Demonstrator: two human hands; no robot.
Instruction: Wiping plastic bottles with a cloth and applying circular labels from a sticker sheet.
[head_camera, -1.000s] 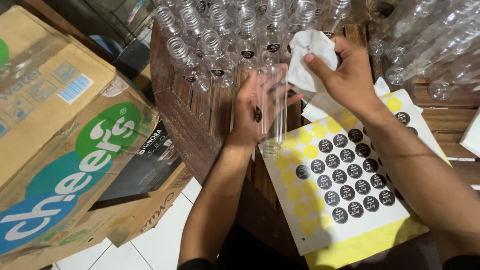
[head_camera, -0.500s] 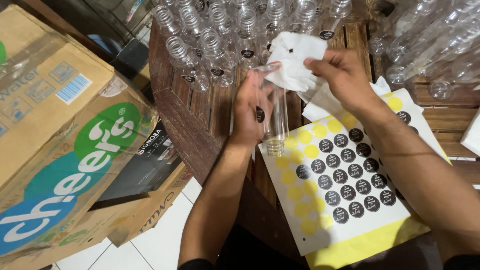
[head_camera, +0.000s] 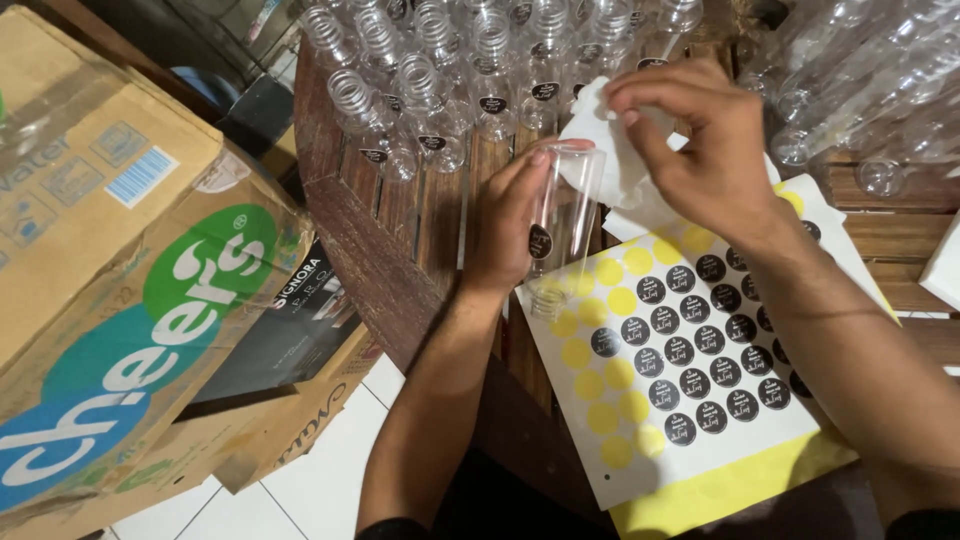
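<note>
At frame centre, the left hand (head_camera: 505, 225) is wrapped around a clear plastic bottle (head_camera: 565, 225), gripping it w/ its mouth pointing toward 6 o'clock and its base up toward 12. A round black sticker (head_camera: 540, 241) sits on the bottle wall just beside the thumb. At approx 2 o'clock from that, the right hand (head_camera: 700, 150) pinches a crumpled white cloth (head_camera: 610, 150) between fingertips, pressed against the bottle's upper end.

Judgement on doing the wipe well: keep the left-hand grip firm but off the label so the sticker edge isn't lifted; rub w/ the cloth along the clear wall, turning the bottle bit by bit, and steer the cloth clear of the sticker rim. Too hard a squeeze would likely dent the thin plastic.

Outward: at 5 o'clock lies a white sticker sheet (head_camera: 700, 470) on yellow backing, w/ rows of black round labels and yellow gaps where labels are gone. At 12 o'clock a crowd of empty clear bottles (head_camera: 440, 70) stands on the wooden bench (head_camera: 400, 220), several w/ black stickers on. More bottles lie at 2 o'clock. At 9 o'clock are cardboard boxes (head_camera: 120, 300); white floor tiles (head_camera: 300, 490) show at 7.
</note>
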